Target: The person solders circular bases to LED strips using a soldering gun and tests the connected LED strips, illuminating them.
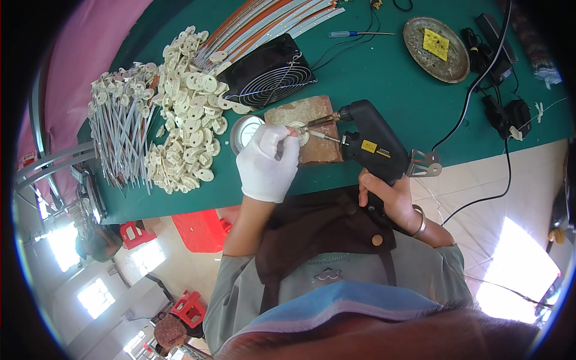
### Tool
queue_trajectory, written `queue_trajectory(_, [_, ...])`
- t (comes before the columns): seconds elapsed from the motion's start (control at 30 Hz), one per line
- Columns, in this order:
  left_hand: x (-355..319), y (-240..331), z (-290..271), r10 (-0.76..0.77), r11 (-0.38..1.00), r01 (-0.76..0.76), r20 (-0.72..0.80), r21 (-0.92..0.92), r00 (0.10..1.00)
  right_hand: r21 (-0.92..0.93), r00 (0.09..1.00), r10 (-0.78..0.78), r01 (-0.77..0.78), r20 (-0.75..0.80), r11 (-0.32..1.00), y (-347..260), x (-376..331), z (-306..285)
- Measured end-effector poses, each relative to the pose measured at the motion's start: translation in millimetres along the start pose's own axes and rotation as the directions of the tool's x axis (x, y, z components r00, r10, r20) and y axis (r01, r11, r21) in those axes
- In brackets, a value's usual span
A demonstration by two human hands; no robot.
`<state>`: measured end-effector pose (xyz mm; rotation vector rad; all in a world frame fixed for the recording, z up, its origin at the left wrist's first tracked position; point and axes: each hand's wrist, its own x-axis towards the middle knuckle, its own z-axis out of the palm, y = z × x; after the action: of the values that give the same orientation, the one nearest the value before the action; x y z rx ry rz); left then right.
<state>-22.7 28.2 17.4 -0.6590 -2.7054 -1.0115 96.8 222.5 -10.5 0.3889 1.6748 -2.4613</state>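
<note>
Soldering gun (370, 144), black pistol-type, gripped in the bare right hand (387, 198), fingers wrapped around the handle; tip points left onto a small round white disc (298, 133). Disc sits on a reddish-brown block (312, 114) lying on the green desk (384, 78), near its front edge. Left hand (266, 163) wears a white glove, fingers curled closed, pinching something thin right at the disc; cannot tell exactly what it is. Metal bracelet (421, 221) on the right wrist.

Around it:
- round metal tin (243, 133) just left of the block, partly behind the gloved hand
- black fan with wire grille (270, 72) behind the block, touching or nearly so
- big pile of white discs (189, 108) left of the fan
- bundle of white leads with disc ends (120, 120) further left, at the desk's left end
- long strips (270, 18), orange and white, at the far edge
- round metal dish (436, 41) with a yellow pad, far right
- screwdriver (354, 34) near the dish
- black cables and adapters (504, 108) on the right side

Red plastic stools (198, 231) on the floor below the desk.
</note>
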Motion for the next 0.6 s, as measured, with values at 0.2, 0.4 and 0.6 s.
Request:
queue_trajectory(0.2, [0.1, 0.2, 0.4, -0.001, 1.000, 0.001, -0.007, -0.001, 1.000, 0.027, 1.000, 0.013, -0.012, -0.004, 1.000, -3.0, 0.6, 2.0])
queue_trajectory(0.4, [0.1, 0.5, 0.6, -0.004, 1.000, 0.004, -0.005, 0.002, 1.000, 0.013, 1.000, -0.009, 0.009, 0.003, 1.000, -0.3, -0.3, 0.4])
queue_trajectory(0.6, [0.4, 1.4, 0.5, -0.010, 1.000, 0.010, -0.005, -0.002, 1.000, -0.015, 0.999, -0.006, 0.007, 0.040, 1.000, -1.5, 1.2, -1.3])
